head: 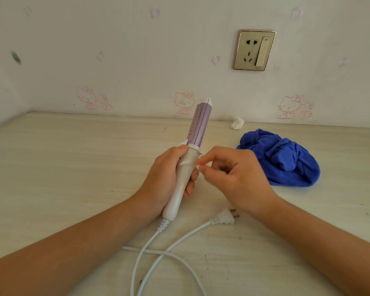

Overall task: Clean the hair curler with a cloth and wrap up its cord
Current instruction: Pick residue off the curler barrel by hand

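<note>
**Counter** (pixel 51 167): carries every item.

**Cord** (pixel 152 236): runs from the base of the hair curler (pixel 190 159) toward the viewer. It lies in loose loops that cross over each other, so wrapping appears not yet begun.

**Cloth** (pixel 286 159): blue and bunched, right of the curler and well apart from it, in neither hand. Whether wiping is finished cannot be judged.

**Curler**: held tilted above the counter, purple barrel pointing away.

**Left hand** (pixel 165 178): wrapped round the curler's white handle.

**Right hand** (pixel 233 174): fingers curled, just right of the curler's collar. Whether they pinch anything cannot be told.

**Plug** (pixel 222 218): lies free, right of the curler's base.
</note>
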The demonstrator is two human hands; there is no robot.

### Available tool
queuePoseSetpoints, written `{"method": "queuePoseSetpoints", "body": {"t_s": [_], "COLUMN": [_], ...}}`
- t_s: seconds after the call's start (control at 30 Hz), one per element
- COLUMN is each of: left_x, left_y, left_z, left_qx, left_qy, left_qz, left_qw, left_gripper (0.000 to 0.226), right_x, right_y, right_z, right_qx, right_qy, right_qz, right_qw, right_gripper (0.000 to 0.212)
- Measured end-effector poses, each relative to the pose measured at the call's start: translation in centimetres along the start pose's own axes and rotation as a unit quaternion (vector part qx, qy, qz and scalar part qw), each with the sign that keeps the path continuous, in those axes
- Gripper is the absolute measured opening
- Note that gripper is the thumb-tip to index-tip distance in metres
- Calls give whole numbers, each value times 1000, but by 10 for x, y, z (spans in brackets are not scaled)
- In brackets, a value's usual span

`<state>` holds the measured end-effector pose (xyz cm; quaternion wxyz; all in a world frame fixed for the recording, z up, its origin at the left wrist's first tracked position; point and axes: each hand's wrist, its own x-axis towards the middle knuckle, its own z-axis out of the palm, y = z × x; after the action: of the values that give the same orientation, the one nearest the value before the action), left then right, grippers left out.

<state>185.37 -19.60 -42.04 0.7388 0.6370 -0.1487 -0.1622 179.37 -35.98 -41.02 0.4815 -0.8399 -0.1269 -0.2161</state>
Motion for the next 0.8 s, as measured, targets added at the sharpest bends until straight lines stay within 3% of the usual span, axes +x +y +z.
{"method": "queuePoseSetpoints", "body": {"t_s": [0.1, 0.27, 0.4, 0.47, 0.6, 0.63, 0.73, 0.8], "left_x": [-1, 1, 1, 0, 1, 1, 1, 0], "left_y": [0, -1, -1, 0, 0, 0, 0, -1], "left_z": [-2, -2, -3, -3, -1, -1, -2, -1], "left_qx": [1, -17, -22, -9, -14, -19, -9, 2], "left_qy": [-17, 17, 4, -5, 16, 20, 3, -1], "left_qz": [-9, -9, -10, -11, -19, -20, -16, -14], "left_qw": [1000, 1000, 1000, 1000, 1000, 999, 1000, 1000], "left_gripper": [44, 47, 44, 42, 47, 47, 46, 46], "right_x": [6, -3, 7, 9, -2, -1, 7, 8], "right_y": [4, 0, 5, 8, 4, 4, 7, 8], "right_z": [-7, 1, -3, -6, 0, 2, -2, -5], "right_qx": [4, 21, -8, 0, 48, 47, 24, 26], "right_qy": [59, -104, 7, 24, -149, -151, -34, -16], "right_qz": [15, -22, 1, 15, 7, 4, 9, 23], "right_qw": [998, 994, 1000, 1000, 988, 987, 999, 999], "right_gripper": [10, 18, 10, 9, 8, 8, 10, 12]}}
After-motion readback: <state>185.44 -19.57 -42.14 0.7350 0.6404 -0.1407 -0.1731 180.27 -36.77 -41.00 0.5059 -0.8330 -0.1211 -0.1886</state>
